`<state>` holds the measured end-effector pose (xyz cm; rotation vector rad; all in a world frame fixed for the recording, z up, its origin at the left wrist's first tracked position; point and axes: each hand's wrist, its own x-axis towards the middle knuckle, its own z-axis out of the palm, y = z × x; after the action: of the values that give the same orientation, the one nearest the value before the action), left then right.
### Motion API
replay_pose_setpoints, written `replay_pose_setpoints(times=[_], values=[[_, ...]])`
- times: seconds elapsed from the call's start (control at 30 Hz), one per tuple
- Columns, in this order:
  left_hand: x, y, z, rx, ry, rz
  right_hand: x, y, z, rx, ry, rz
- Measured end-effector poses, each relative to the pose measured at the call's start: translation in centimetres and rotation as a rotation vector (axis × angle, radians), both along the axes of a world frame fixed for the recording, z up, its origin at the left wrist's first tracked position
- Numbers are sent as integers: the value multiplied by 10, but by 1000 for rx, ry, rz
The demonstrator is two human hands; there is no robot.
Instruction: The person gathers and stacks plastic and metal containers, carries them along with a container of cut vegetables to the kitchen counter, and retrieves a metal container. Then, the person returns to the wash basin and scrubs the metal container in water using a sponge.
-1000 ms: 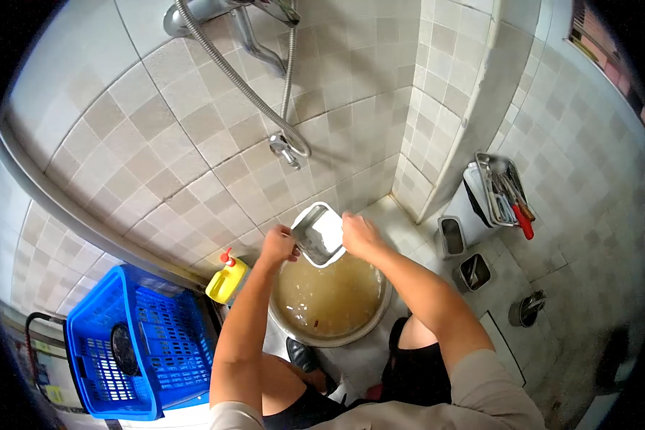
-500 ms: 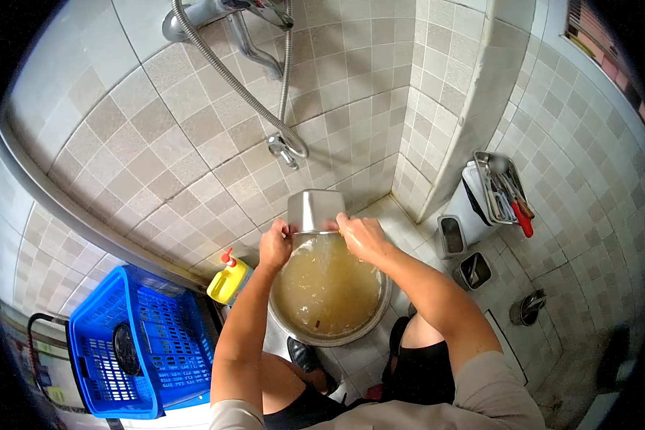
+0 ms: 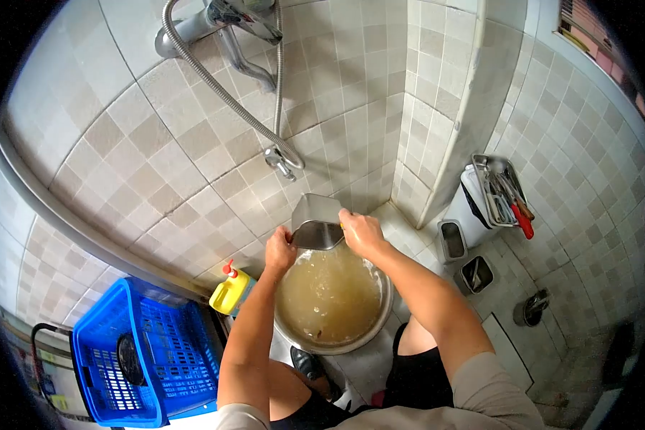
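A deep stainless steel pan (image 3: 317,218) is held tilted over the far rim of a large round metal basin (image 3: 340,348), its open mouth facing me. Murky brownish water with some foam fills much of the basin. My left hand (image 3: 280,251) is closed on the pan's left rim. Gripping the right rim is my right hand (image 3: 360,232), with a small bit of something yellow showing at its fingertips. What that yellow bit is, I cannot make out.
Left of the basin are a yellow jug with a red pump (image 3: 231,288) and a blue plastic basket (image 3: 147,358). On the right stand a tray of utensils (image 3: 505,190), small metal containers (image 3: 474,273) and a metal cup (image 3: 531,308). A hose (image 3: 226,104) hangs on the tiled wall.
The pan has turned in my hands, so its dark inside now shows. Water streaming from it into the basin is no longer clearly visible. Both hands keep their hold.
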<state>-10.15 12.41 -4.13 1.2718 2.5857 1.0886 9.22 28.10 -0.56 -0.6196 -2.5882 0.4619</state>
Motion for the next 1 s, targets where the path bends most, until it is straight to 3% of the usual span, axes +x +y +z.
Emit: replay_pose_setpoints(times=[0.27,0.5,0.6,0.7,0.8,0.87,1.0], values=[[-24,10,-27,-65,-339,125,-40,7,-1,20,120,-71],[-6,17,-10,-114,-514,64,-62,-3,12,163,96,-39],[-7,25,-24,-290,-564,80,-71,-4,11,197,175,9],[1,30,-32,-18,-833,70,-79,-4,11,235,236,22],[1,35,-39,135,-859,84,-80,-4,13,192,361,13],[-2,39,-36,120,-850,84,-80,-2,14,8,418,-45],[-7,53,-37,116,-807,110,-62,5,17,-81,457,-71]])
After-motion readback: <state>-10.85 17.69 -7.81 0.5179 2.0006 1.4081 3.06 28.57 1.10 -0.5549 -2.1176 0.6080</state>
